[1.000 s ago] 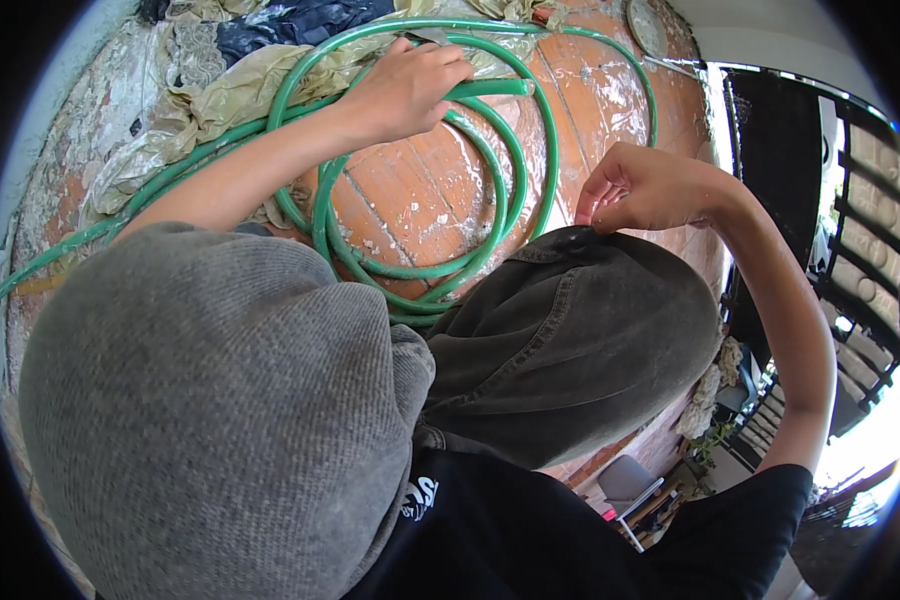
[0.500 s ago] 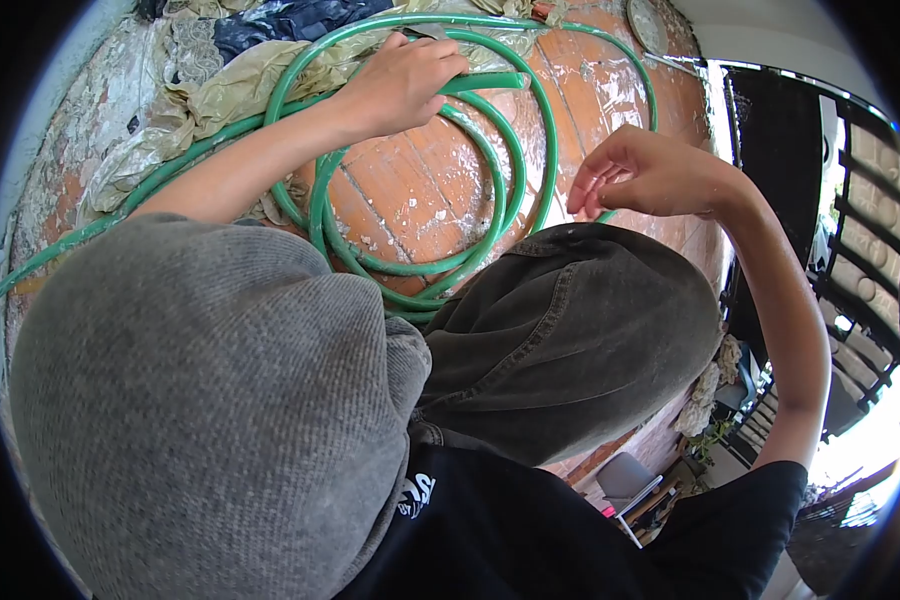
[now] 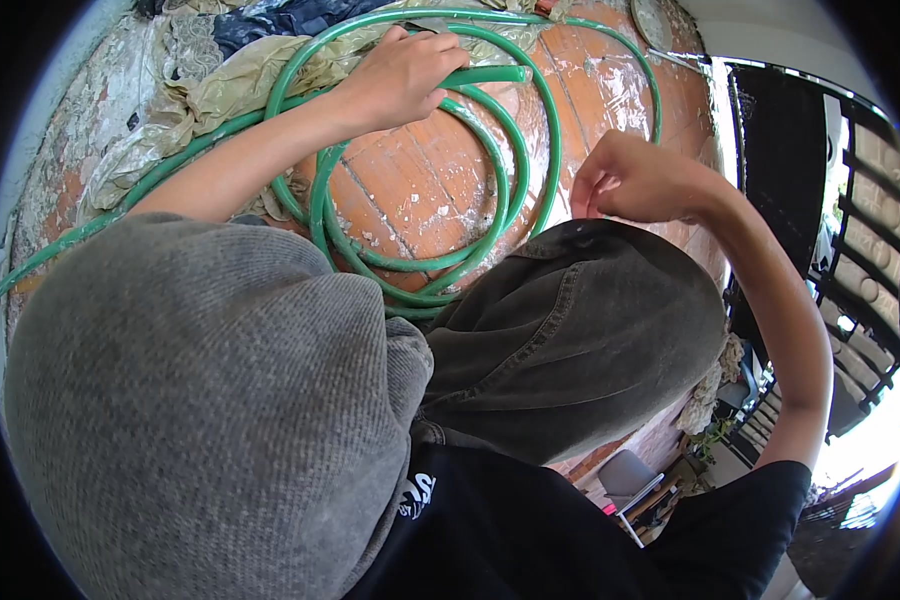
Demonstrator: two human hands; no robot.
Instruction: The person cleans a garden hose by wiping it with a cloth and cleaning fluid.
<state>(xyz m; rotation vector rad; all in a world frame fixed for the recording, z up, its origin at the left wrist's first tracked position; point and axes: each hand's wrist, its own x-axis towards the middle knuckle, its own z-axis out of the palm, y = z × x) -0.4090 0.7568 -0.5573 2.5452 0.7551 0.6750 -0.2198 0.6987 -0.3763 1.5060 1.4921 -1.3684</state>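
My left hand (image 3: 402, 80) is closed around a green hose (image 3: 495, 75) near its cut end, which sticks out to the right of the fingers. A thin grey flat piece (image 3: 428, 25) shows just beyond the knuckles. The rest of the hose lies in loose loops on the tiled floor (image 3: 410, 185) beneath. Over my dark-trousered knee (image 3: 590, 320) hangs my right hand (image 3: 635, 180), wrist bent, fingers loosely curled downward and holding nothing that shows. Its fingertips are right at the knee's upper edge.
Crumpled beige plastic sheeting (image 3: 240, 90) and dark blue cloth (image 3: 290, 25) lie at the upper left. White splashes mark the tiles. A black railing (image 3: 870, 190) stands on the right, and a grey chair (image 3: 627, 475) at the lower right.
The hose end in my left hand has tilted up slightly. My right hand has turned at the wrist, its fingers drooping and curling more toward the knee.
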